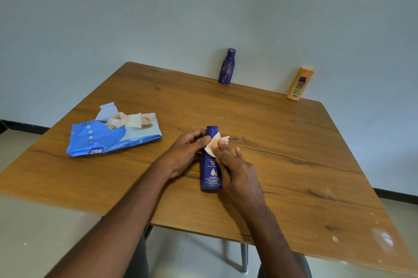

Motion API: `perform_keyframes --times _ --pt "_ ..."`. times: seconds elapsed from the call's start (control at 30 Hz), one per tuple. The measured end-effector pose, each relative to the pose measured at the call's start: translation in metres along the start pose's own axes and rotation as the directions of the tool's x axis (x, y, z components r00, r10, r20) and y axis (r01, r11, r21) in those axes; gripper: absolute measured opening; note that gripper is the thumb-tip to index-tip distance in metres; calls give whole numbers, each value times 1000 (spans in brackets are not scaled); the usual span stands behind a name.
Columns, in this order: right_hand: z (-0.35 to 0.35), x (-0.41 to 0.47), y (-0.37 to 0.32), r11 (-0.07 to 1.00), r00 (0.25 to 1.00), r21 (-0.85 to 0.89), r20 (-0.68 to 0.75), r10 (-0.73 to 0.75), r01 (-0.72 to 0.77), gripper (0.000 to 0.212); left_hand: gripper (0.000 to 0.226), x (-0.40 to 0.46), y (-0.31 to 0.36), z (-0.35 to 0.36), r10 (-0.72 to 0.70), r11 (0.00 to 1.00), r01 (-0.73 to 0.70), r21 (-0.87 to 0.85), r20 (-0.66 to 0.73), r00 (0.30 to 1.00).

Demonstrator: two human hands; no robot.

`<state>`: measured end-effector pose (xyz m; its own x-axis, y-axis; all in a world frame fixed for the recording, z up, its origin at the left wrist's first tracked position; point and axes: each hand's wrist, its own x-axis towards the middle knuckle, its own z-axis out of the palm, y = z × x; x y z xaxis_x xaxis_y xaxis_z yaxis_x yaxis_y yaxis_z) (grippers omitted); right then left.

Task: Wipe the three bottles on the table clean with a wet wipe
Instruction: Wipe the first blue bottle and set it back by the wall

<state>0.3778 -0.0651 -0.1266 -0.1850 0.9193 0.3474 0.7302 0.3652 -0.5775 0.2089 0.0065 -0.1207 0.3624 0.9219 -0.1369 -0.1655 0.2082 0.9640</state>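
A dark blue lotion bottle (210, 176) stands upright near the middle of the wooden table (294, 142). My left hand (185, 153) grips its upper part from the left. My right hand (235, 164) presses a white wet wipe (214, 141) against the bottle's shoulder, fingers spread over the front. A second dark blue bottle with pale markings (227, 67) stands at the table's far edge by the wall. An orange bottle (299, 84) stands at the far right corner.
An opened blue wet-wipe pack (108, 137) lies on the left of the table with wipes sticking out of its top. A pale wall runs close behind the far edge. A metal table leg (244, 257) shows below the near edge.
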Motion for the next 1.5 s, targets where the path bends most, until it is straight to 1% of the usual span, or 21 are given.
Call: perform_keyframes --times 0.1,0.23,0.33,0.4,0.47,0.5,0.53,0.6,0.63,0.7,0.77,0.83,0.9,0.93,1.07,1.13,1.27,1.33,1.4,1.43,1.5 --pt "-2 -6 5 1000 999 -18 44 5 -4 45 30 2 0 -4 -5 999 6 -32 35 999" --pt "-3 -33 4 998 992 -23 109 66 -64 44 28 4 -7 -8 -27 994 29 -107 18 999" --pt "-10 -52 -1 999 990 -10 139 35 -34 38 24 6 -9 -10 -37 990 38 -135 10 999" --pt "-22 -60 -3 998 980 41 194 43 -52 36 24 7 -10 -10 -37 987 37 -154 6 999" --pt "-36 -61 -3 974 967 168 232 110 -152 32 25 7 -10 -10 -11 979 11 -204 2 1000" --pt "-42 -59 -4 936 962 271 215 169 -225 27 30 6 -11 -11 1 973 0 -230 3 1000" --pt "-46 -55 -3 877 957 387 158 242 -285 23 37 6 -11 -12 11 969 -8 -248 10 1000" --pt "-49 -42 -3 784 927 550 -49 373 -287 23 50 5 -10 -13 31 969 -23 -245 28 999" --pt "-46 -35 -5 779 900 572 -153 408 -256 23 51 5 -10 -13 35 972 -27 -232 29 999" --pt "-34 -18 -12 847 877 499 -306 371 -184 22 44 6 -11 -12 31 976 -28 -216 8 999" --pt "-21 -2 -21 932 916 338 -320 241 -127 29 38 6 -10 -10 35 977 -37 -211 -13 999" --pt "-9 9 -23 989 980 141 -184 76 -50 33 34 4 -9 -9 39 978 -44 -206 -27 999" --pt "0 13 -22 999 999 -18 -9 -35 35 38 32 3 -9 -11 37 980 -42 -192 -30 999" --pt "3 11 -21 997 997 -55 48 -60 63 40 31 3 -8 -12 31 983 -35 -180 -28 999" --pt "2 -8 -9 972 971 -114 153 -186 204 39 30 6 -10 -11 11 992 -18 -122 -63 998" --pt "-5 -22 -3 968 957 -104 206 -204 229 36 26 8 -12 -8 14 991 -25 -129 -85 996" --pt "-19 -42 1 977 929 14 307 -206 212 34 20 11 -14 -8 16 991 -28 -134 -89 996" --pt "-28 -46 2 984 944 129 291 -158 125 29 18 12 -16 -9 19 991 -30 -133 -86 996" --pt "-39 -47 1 953 969 303 240 -64 -12 26 15 12 -15 -9 20 991 -32 -133 -89 996" --pt "-44 -46 2 896 978 431 209 10 -101 25 13 11 -15 -9 24 991 -35 -127 -88 996" --pt "-50 -39 3 695 968 678 113 222 -239 27 11 10 -14 -9 40 993 -48 -110 -79 996"
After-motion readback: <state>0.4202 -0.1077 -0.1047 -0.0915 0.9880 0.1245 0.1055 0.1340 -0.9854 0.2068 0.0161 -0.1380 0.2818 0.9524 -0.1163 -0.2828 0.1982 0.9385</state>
